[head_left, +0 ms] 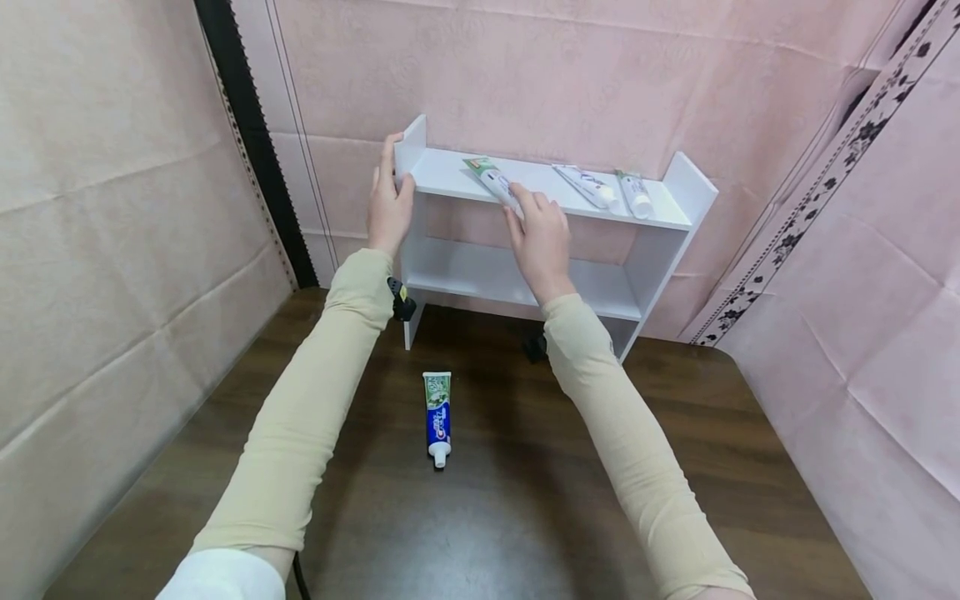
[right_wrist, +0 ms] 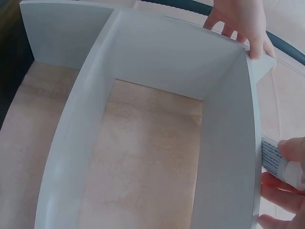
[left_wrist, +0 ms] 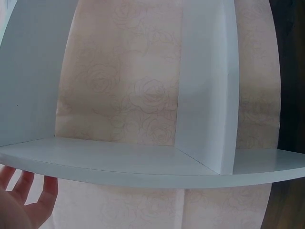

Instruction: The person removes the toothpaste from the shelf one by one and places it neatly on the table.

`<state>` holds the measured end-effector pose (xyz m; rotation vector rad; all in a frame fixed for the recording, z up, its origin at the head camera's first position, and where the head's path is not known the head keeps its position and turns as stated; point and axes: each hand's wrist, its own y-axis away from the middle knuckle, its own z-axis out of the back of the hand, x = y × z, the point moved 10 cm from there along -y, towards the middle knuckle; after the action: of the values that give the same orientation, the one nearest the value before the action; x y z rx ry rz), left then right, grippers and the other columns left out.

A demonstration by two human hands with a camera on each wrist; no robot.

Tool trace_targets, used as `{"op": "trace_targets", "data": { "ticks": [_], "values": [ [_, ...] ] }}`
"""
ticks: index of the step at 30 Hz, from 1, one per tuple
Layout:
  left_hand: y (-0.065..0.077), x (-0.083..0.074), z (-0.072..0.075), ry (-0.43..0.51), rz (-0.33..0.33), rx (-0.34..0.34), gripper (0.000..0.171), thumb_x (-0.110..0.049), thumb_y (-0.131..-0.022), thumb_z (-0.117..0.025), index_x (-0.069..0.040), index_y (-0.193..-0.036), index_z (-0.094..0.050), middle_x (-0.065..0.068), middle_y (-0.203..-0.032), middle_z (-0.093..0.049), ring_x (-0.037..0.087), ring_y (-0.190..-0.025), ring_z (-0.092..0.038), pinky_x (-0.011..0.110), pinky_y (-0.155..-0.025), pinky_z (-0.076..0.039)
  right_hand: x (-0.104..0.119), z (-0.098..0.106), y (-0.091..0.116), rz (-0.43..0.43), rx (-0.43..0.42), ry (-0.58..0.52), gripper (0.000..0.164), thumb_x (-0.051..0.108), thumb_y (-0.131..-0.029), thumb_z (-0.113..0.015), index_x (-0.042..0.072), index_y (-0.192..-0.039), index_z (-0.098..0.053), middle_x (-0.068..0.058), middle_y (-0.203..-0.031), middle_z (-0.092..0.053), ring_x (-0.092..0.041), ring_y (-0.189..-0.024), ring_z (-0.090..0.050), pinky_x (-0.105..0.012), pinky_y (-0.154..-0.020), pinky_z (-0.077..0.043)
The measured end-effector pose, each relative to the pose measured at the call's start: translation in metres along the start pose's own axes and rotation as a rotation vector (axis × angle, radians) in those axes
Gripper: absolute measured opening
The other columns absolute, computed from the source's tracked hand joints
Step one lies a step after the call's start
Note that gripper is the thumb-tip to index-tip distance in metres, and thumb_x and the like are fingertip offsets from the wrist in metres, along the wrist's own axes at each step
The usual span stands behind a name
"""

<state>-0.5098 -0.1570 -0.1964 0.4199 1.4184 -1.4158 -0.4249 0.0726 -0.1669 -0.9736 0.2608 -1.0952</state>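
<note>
A white two-tier shelf (head_left: 459, 254) stands at the back of the table. My left hand (head_left: 389, 215) grips its left side panel near the top, the thumb at the front edge and the fingers along the outside, as the right wrist view shows. With thumb and fingers, my right hand (head_left: 542, 246) pinches the cap end of a green-and-white toothpaste tube (head_left: 489, 177), which lies slanted over the top board. Text on this tube (right_wrist: 271, 156) shows in the right wrist view. To its right lie two more tubes, a white toothpaste tube (head_left: 587, 185) and another toothpaste tube (head_left: 635, 197).
A blue and green Crest toothpaste tube (head_left: 438, 412) lies on the dark wooden table (head_left: 480, 517), cap toward me. The shelf's middle board (head_left: 468, 265) sits below the top one. Pink cloth (head_left: 562, 75) hangs behind and at the sides.
</note>
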Motion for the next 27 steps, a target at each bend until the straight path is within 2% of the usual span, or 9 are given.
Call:
{"op": "trace_targets", "data": {
  "ticks": [5,11,20,27],
  "values": [
    [-0.001,0.001,-0.001,0.002,-0.002,-0.002,0.054,-0.021,-0.1,-0.039,-0.048,-0.145,-0.026,0.01,-0.143,-0.043,0.016,-0.113,-0.046,0.035,-0.089,-0.044,0.002,0.003,0.007,0.027,-0.029,0.018,0.038,0.027,-0.099,-0.054,0.014,-0.134,-0.057,-0.013,-0.119,-0.067,-0.028,-0.1,-0.065,-0.045,-0.094,-0.048],
    [-0.001,0.001,-0.002,-0.014,0.006,0.0,0.055,-0.021,-0.1,-0.039,-0.049,-0.145,-0.026,0.009,-0.142,-0.044,0.017,-0.111,-0.046,0.034,-0.084,-0.043,-0.003,-0.002,0.021,0.025,-0.06,-0.048,0.037,0.025,-0.099,-0.054,0.011,-0.133,-0.057,-0.016,-0.114,-0.066,-0.03,-0.083,-0.064,-0.042,-0.073,-0.051],
    [-0.002,-0.001,-0.001,-0.01,0.008,0.001,0.055,-0.02,-0.1,-0.039,-0.048,-0.145,-0.027,0.009,-0.14,-0.045,0.017,-0.109,-0.046,0.029,-0.079,-0.04,-0.003,-0.003,0.035,0.038,-0.082,-0.147,0.035,0.021,-0.097,-0.057,0.009,-0.131,-0.058,-0.02,-0.099,-0.065,-0.027,-0.067,-0.058,-0.039,-0.059,-0.051],
    [-0.003,-0.002,-0.003,-0.01,0.006,-0.001,0.054,-0.02,-0.1,-0.038,-0.048,-0.145,-0.027,0.009,-0.138,-0.045,0.014,-0.108,-0.044,0.028,-0.08,-0.041,-0.003,-0.005,0.05,0.028,-0.074,-0.207,0.034,0.02,-0.097,-0.059,0.008,-0.128,-0.059,-0.019,-0.096,-0.066,-0.025,-0.064,-0.06,-0.035,-0.057,-0.051]
  ]
}}
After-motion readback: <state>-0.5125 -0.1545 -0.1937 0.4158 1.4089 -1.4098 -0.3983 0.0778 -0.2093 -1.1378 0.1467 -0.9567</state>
